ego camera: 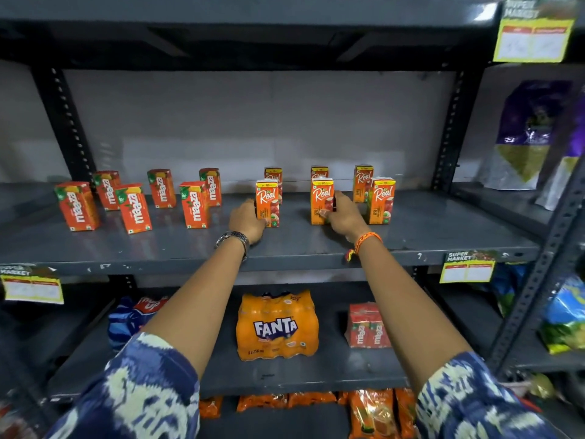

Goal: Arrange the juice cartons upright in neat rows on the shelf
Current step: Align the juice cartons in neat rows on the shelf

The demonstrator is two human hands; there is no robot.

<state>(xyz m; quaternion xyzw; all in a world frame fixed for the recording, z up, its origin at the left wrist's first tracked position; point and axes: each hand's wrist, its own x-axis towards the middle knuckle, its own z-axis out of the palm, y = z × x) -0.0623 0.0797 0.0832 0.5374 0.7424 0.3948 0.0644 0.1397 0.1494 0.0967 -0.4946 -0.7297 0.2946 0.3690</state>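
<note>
Six red-orange juice cartons (136,208) on the left of the grey shelf (443,229) read "maaza", the word running sideways up each front. Six orange cartons (382,201) on the right read "Real" in white script; smaller print below is too small to read. On the shelf beneath, an orange shrink-wrapped pack (277,326) reads "FANTA", and a red pack (368,326) reads "maaza". Yellow price tags (468,266) clipped to the shelf edges read "SUPER MARKET"; their white panels are illegible.
</note>
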